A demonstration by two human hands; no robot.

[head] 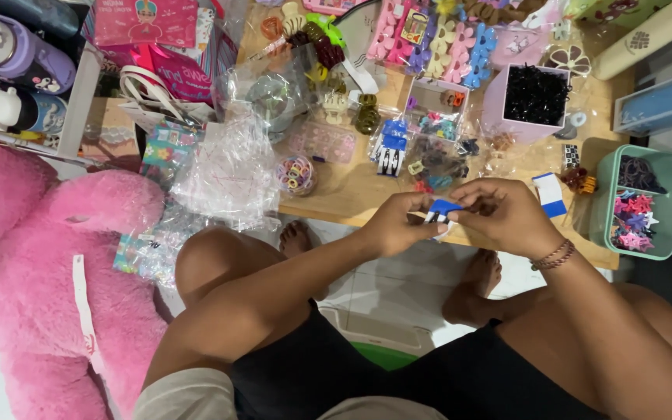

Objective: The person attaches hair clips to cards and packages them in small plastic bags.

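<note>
Head view: we pinch a small blue clip with both hands, left hand and right hand, at the counter's near edge.

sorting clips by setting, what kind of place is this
Probably a home floor spot for packing hair accessories: a low wooden table crowded with hair clips, a green bin, and a pink plush toy beside it.

Bare arms, no sleeves. Beaded bracelet, brownish, two strands, round the right wrist. Black shorts over both thighs. Pale beige top showing at the bottom edge. Bare knees, bare feet, no shoes or socks. No rings or watch visible on left grip or right grip.
</note>
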